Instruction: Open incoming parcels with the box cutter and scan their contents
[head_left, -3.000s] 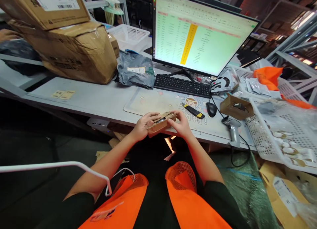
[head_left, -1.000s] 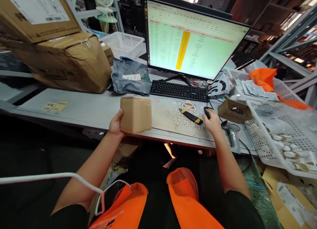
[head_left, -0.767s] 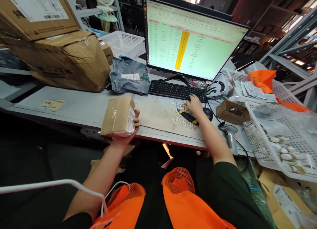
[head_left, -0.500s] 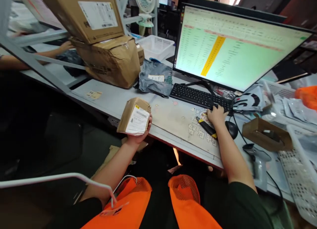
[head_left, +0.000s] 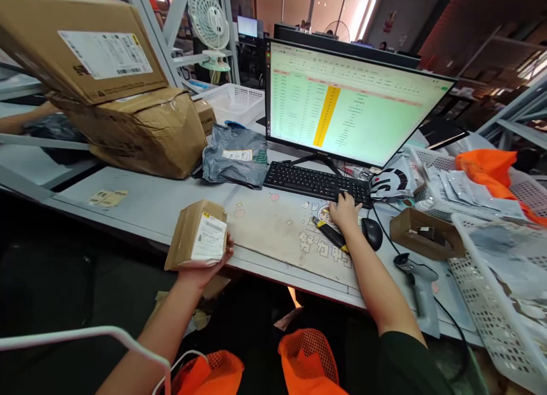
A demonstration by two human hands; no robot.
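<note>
Beyond the left hand (head_left: 209, 272) and off to its left, two big cartons (head_left: 145, 138) sit stacked, the upper one bearing a white label. Farther out, between left and right hand (head_left: 344, 212), lies a gray plastic parcel (head_left: 234, 161) (rather crumpled), with a white basket (head_left: 245, 111) behind it. Well right of the right hand is orange cloth (head_left: 486, 162).

One camera up on the wearer's head, facing the monitor (head_left: 350, 107) across the desk (head_left: 145, 201), tipped down over left hand (head_left: 205, 273) and right hand (head_left: 345, 214) before that monitor, quite close in.
</note>
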